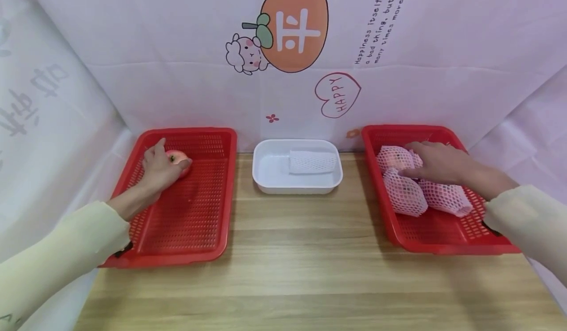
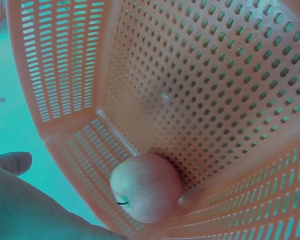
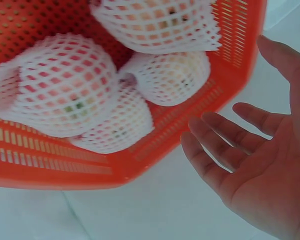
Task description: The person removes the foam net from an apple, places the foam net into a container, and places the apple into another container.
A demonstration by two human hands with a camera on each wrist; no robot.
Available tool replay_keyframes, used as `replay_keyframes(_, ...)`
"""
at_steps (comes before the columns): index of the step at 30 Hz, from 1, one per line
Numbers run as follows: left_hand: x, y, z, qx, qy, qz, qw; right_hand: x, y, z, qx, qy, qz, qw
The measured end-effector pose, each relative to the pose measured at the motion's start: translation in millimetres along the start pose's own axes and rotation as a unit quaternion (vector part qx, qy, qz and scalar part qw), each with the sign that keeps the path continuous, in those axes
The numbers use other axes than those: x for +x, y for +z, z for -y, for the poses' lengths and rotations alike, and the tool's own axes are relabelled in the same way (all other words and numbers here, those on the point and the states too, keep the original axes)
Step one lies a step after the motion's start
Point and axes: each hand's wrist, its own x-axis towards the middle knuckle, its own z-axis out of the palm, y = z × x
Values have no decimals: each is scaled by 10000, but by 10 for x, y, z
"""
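My left hand [image 1: 161, 171] reaches over the left red basket [image 1: 195, 213], right by a single bare apple [image 1: 175, 156]. The left wrist view shows that apple [image 2: 146, 189] lying in a corner of the basket, stem showing, with no fingers curled round it; the thumb [image 2: 17, 162] is out to the left. Above the right red basket [image 1: 452, 230] hovers my right hand [image 1: 436, 162], close over several apples in white foam nets [image 1: 404, 193]. In the right wrist view the fingers of the right hand [image 3: 265, 175] are spread and relaxed, apart from the netted apples [image 3: 60, 87].
Between the baskets, a white plastic tray [image 1: 266, 166] holds a foam net sleeve [image 1: 312, 162]. The baskets and tray stand on a wood-grain table [image 1: 305, 262]. A printed white cloth [image 1: 195, 89] hangs behind and along both sides.
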Motion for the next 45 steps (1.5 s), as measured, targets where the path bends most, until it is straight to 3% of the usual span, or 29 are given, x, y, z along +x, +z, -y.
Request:
replay_keyframes(11,-161,58,-220,265,230,141,9993,-154,211,-107,91,-112,53,9999)
replay_keyframes(20,-316,173,-422,404,813,288,9955,-202,383,-94,492,-240,33,9985)
replay_keyframes(30,-489,365,-662,589,1160,710,9889,-190,542,-83,525,-85,117,9985)
replay_keyframes(45,-713,584,-809,450,1409,1288,9806,-129,670,-34,499,-40,166,9986)
